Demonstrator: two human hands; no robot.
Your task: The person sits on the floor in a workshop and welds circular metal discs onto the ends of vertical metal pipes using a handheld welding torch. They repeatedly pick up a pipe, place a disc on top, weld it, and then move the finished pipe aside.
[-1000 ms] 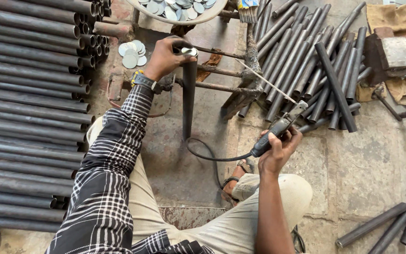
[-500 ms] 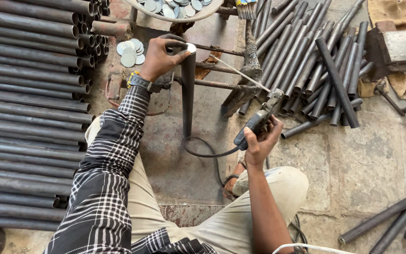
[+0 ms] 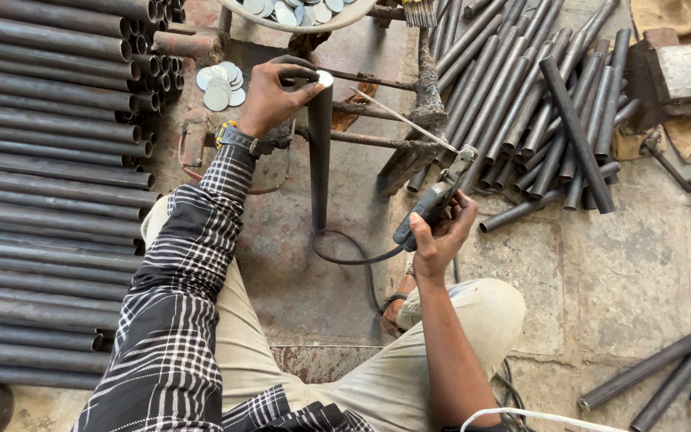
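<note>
My left hand grips the upper end of a dark steel pipe that stands tilted on the stone floor, and its fingers hold a small round metal disc on the pipe's open end. My right hand holds a welding electrode holder with a black cable trailing from it. A thin welding rod sticks out of the holder and points up left toward the pipe's top; its tip is a short way from the disc.
A stack of long steel pipes lies along the left. Shorter pipes lean in a pile at the upper right. Loose round discs lie on the floor, more fill a bowl above. A rusty metal frame stands behind the pipe.
My right hand has moved left and down with the electrode holder, bringing the rod's tip nearer the pipe's top. My left hand stays on the pipe end.
</note>
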